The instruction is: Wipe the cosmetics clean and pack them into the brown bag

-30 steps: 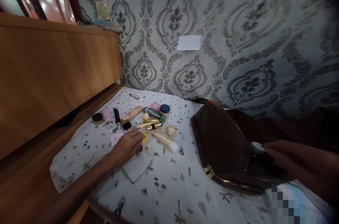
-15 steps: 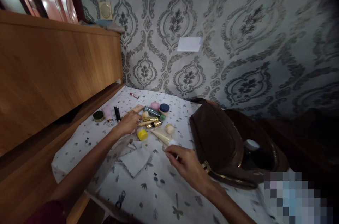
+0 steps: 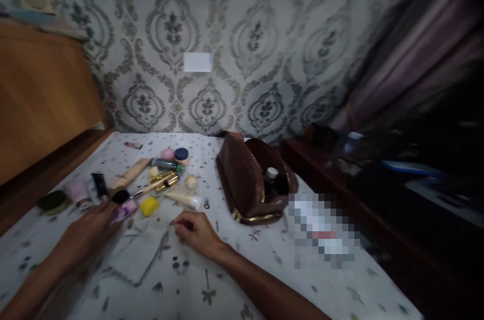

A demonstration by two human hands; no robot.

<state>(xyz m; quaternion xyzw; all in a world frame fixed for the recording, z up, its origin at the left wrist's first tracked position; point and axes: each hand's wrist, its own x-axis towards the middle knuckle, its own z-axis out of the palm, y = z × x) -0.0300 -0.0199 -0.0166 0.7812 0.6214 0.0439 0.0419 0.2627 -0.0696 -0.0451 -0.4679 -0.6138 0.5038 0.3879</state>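
My left hand (image 3: 93, 227) is blurred, low over the cosmetics at the left. Its fingertips are at a pink-and-purple item (image 3: 124, 211); whether they grip it is unclear. Beside them lies a makeup brush (image 3: 121, 196) with a dark head. My right hand (image 3: 198, 233) is closed in a pinch by the corner of a white cloth (image 3: 130, 254); what is in its fingertips is too small to make out. A cream-coloured tube (image 3: 181, 198) lies just beyond it. Near the hands are a yellow item (image 3: 149, 206), gold tubes (image 3: 166, 181) and a dark bottle with a green cap (image 3: 166, 165).
An unzipped brown bag (image 3: 242, 179) stands right of centre, a white-capped item (image 3: 271, 174) inside. Further back sit a blue-lidded jar (image 3: 181, 154) and a pink round item (image 3: 167, 154). A wooden cabinet (image 3: 41, 103) borders the left; dark furniture (image 3: 321, 174) borders the right.
The view has swung to the right, bringing the whole bag and the right side into sight. My left hand has drawn back from the cosmetics towards me. My right hand stays pinched.
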